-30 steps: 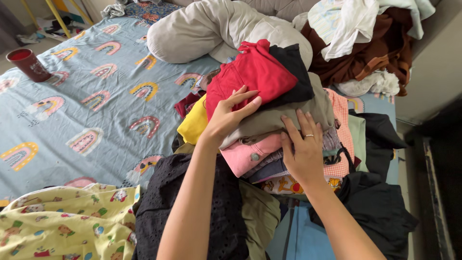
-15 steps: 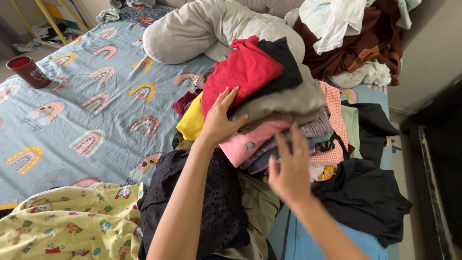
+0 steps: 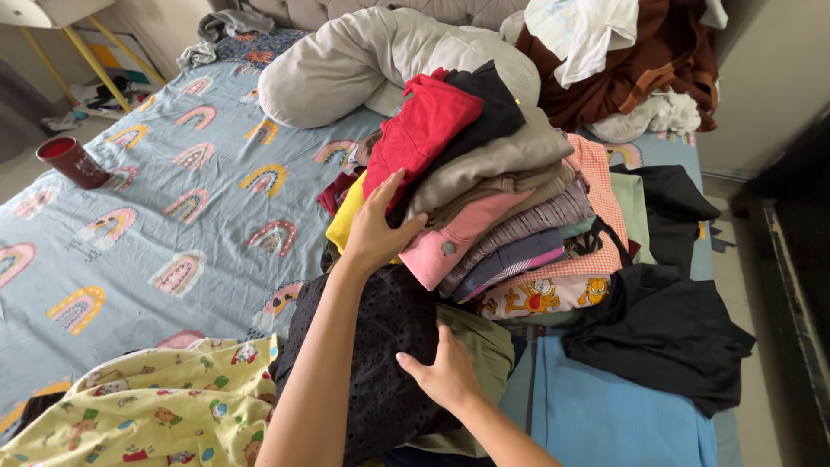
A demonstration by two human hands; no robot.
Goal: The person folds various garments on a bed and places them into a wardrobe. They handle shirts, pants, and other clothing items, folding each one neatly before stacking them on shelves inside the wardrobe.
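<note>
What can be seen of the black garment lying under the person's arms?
The black garment is a dark fabric dotted with small eyelet holes, lying crumpled in loose folds at the near edge of the bed. It sits beside the yellow printed cloth and partly over an olive-green piece. The left forearm crosses over it, while the left hand steadies the clothes stack above. The right hand rests on its right edge, fingers pressed to the fabric.

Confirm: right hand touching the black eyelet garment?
Touching. Head view: right hand lies flat on the black eyelet garment, fingers pressed against its edge, no gap.
</note>
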